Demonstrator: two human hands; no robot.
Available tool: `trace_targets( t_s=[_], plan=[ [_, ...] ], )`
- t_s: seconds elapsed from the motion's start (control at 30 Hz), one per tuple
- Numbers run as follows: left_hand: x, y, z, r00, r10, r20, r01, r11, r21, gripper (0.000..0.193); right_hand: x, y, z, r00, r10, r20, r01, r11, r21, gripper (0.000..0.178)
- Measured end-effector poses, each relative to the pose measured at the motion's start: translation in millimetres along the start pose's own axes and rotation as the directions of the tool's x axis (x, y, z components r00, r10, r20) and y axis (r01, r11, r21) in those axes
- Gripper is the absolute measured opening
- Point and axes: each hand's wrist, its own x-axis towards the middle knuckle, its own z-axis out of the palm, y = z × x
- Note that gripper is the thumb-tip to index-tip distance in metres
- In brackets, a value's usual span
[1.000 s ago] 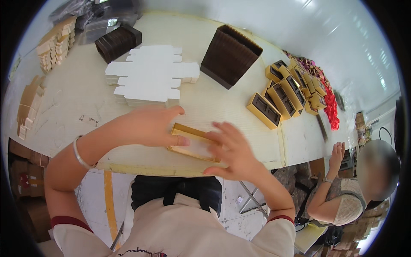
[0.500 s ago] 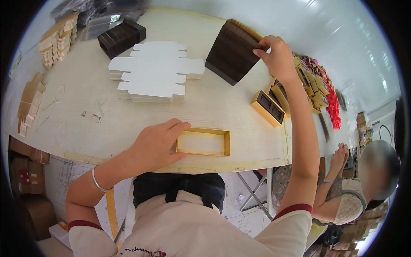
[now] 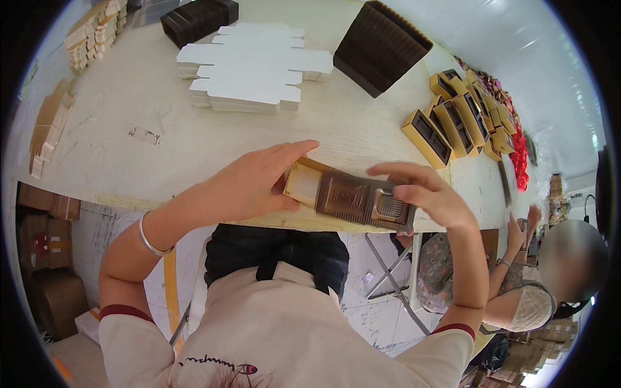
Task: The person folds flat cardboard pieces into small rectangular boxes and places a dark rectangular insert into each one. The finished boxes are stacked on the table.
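Observation:
My left hand (image 3: 249,184) grips the left end of an open gold box (image 3: 304,184) at the near edge of the table. In my right hand (image 3: 424,194) is a dark brown plastic insert tray (image 3: 356,199), which lies over the box's right part. The tray covers most of the box, so only the left compartment shows. A stack of the same brown trays (image 3: 381,45) stands at the far side of the table.
White flat die-cut cartons (image 3: 252,71) are piled at the table's middle back. Gold boxes with brown inserts (image 3: 453,126) line the right side. More dark trays (image 3: 197,18) and small tan boxes (image 3: 90,35) sit far left. Another person (image 3: 537,291) sits at the lower right.
My right hand came back from the brown tray stack with one tray and laid it over the gold box. The left hand stayed on the box.

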Motion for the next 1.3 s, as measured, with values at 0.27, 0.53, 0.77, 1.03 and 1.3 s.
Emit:
trace_targets(
  t_s=[0.27,0.53,0.77,1.03,1.3],
  plan=[
    [0.6,2.2,2.7,0.999,0.043,0.024,-0.044,0.998,0.046,0.075,13.9,9.7,37.0,0.964,-0.199,-0.175,0.059,0.805,-0.59,0.034],
    [5.0,-7.1,-6.8,0.997,0.062,0.055,-0.067,0.994,0.085,0.072,10.5,10.2,28.6,0.831,-0.555,0.03,0.403,0.564,-0.721,0.055],
    [7.8,-16.1,4.1,0.962,0.275,-0.011,-0.243,0.868,0.433,0.094,17.2,47.7,42.0,0.703,-0.708,0.07,0.511,0.434,-0.742,0.026],
    [17.2,-20.1,0.7,0.903,0.426,0.056,-0.354,0.663,0.66,0.09,19.3,19.1,40.8,0.763,-0.621,0.182,0.471,0.34,-0.814,0.036],
    [15.2,-26.0,6.9,0.866,0.477,0.152,-0.43,0.555,0.712,0.074,19.6,60.2,76.8,0.787,-0.592,-0.173,0.429,0.728,-0.535,0.038]
  ],
)
